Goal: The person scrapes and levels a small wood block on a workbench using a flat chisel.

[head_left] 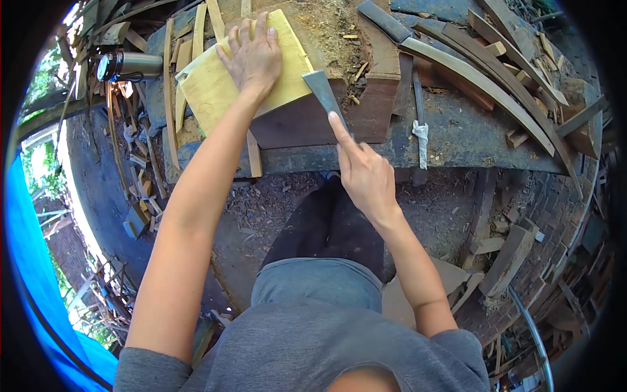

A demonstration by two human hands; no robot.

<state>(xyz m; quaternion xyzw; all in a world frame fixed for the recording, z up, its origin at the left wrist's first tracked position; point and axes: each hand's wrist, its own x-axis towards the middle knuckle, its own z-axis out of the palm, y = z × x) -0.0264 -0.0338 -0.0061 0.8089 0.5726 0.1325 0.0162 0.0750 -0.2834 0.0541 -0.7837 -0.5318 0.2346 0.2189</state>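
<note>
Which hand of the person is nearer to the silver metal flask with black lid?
Left. The left hand lies on the yellow wooden board, right of the flask; the right hand, holding a flat metal blade, is farther right and lower in view.

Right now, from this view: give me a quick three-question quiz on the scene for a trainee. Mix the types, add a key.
1. What does the left hand rest on, fingers spread?
A) a metal flask
B) the yellow board
C) a curved wooden strip

2. True or false: the right hand holds the flat metal blade with its index finger extended toward the wide end.

3. Fill in: on the bench, the wrap around the narrow metal bar is ____ in colour.

Key: 1 B; 2 true; 3 white
</note>
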